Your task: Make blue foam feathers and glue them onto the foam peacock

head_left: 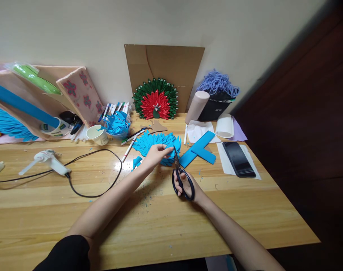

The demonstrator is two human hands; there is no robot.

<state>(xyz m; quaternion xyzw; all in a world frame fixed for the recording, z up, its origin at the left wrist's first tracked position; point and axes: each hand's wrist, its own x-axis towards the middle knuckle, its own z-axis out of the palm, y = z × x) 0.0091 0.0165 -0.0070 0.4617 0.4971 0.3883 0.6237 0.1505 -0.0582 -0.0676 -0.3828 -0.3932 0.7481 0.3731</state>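
Observation:
My right hand (188, 186) is closed round the dark handles of a pair of scissors (176, 162), whose blades point away from me. Just left of the blades, my left hand (157, 153) pinches a small blue piece (177, 144) between thumb and fingertips. Behind and below that hand lies a fan of layered blue petals (144, 143), partly covered by it. Two flat blue strips (207, 153) cross each other to the right of the scissors. Small blue scraps (137, 162) lie left of my left wrist.
A glue gun (51, 160) with a looping black cable lies at left. Behind it stand a paper cup (97, 135) and a tub of blue pieces (117, 126). A red and green peacock fan (156, 101) leans on cardboard (171, 64). A phone (239, 160) rests at right, near a bottle (197, 106).

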